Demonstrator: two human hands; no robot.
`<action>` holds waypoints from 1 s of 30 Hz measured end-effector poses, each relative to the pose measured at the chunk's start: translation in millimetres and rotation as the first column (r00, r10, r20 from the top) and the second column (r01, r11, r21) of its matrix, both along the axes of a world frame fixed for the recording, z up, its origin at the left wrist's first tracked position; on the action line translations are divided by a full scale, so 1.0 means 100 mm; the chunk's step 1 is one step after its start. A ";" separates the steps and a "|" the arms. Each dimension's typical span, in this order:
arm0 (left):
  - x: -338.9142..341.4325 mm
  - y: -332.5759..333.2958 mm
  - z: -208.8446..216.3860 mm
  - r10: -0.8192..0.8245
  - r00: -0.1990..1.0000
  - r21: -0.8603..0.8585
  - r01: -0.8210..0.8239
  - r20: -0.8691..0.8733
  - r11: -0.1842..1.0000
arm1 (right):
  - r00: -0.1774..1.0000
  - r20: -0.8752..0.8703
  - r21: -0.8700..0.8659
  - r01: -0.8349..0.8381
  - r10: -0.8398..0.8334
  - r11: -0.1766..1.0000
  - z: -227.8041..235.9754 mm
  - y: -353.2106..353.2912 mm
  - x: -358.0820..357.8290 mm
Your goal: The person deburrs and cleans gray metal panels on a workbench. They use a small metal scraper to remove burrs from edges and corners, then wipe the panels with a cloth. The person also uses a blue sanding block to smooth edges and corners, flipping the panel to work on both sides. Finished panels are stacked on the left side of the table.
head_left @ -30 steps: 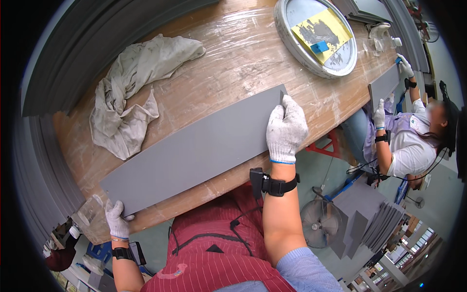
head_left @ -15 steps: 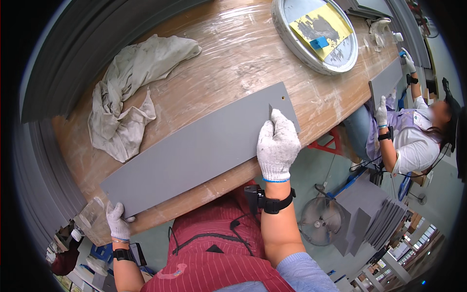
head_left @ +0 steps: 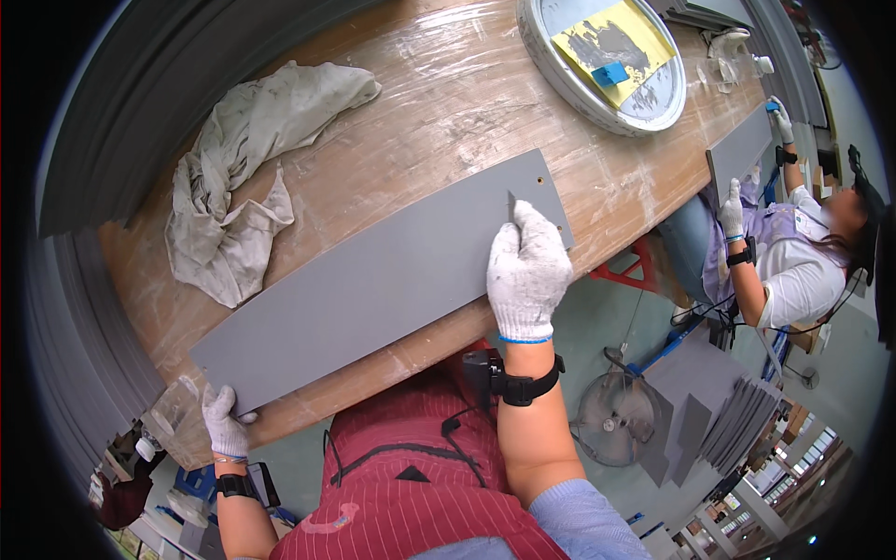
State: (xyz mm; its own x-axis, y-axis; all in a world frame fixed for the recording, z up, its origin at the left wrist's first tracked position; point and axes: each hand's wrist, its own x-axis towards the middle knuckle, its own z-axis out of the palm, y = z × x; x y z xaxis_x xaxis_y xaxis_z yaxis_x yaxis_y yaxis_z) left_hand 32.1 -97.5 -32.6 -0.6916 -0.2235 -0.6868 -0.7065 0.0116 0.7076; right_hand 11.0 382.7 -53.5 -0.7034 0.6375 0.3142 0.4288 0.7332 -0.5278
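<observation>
A long flat grey panel (head_left: 373,285) lies slantwise along the near edge of the wooden table, with small holes at its right end. My left hand (head_left: 225,420), in a white knit glove, grips the panel's near left corner, fingers on top. Over the panel's right part is my right hand (head_left: 529,266), also gloved and smudged grey. It is closed on a small thin pointed blade (head_left: 511,203), whose tip sticks out past the fingers near one hole; the rest of it is hidden in my grip.
A crumpled whitish cloth (head_left: 233,196) lies behind the panel. At the back stands a round lid or tub (head_left: 667,110) with a yellow sheet (head_left: 644,42), grey paste and a blue block (head_left: 610,74). A co-worker (head_left: 793,238) holds another grey panel (head_left: 739,149) at right. A fan (head_left: 611,420) stands below.
The whole view has shifted slightly. My right hand with the blade has moved a little left over the panel, away from the hole. My left hand stays at the corner.
</observation>
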 end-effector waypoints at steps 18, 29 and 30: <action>0.02 0.01 0.00 0.018 1.000 -0.044 -0.017 0.005 0.999 | 0.940 0.117 0.030 0.320 -0.322 0.947 -0.12 0.95 0.57; 0.01 0.11 0.00 0.036 0.999 -0.058 -0.037 -0.029 0.998 | 0.983 0.057 -0.024 0.178 -0.176 0.984 -0.07 0.69 0.53; 0.03 0.12 0.02 0.034 0.999 -0.065 -0.036 -0.019 0.997 | 0.995 0.029 -0.024 0.100 -0.099 0.995 -0.04 0.59 0.54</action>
State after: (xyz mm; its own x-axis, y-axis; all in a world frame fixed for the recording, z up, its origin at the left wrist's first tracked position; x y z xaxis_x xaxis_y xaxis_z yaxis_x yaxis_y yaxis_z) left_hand 35.4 -85.9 -30.6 -0.6944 -0.2918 -0.6578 -0.6947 0.0335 0.7185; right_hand 64.9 442.0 -57.6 -0.6443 0.7122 0.2788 0.5135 0.6730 -0.5323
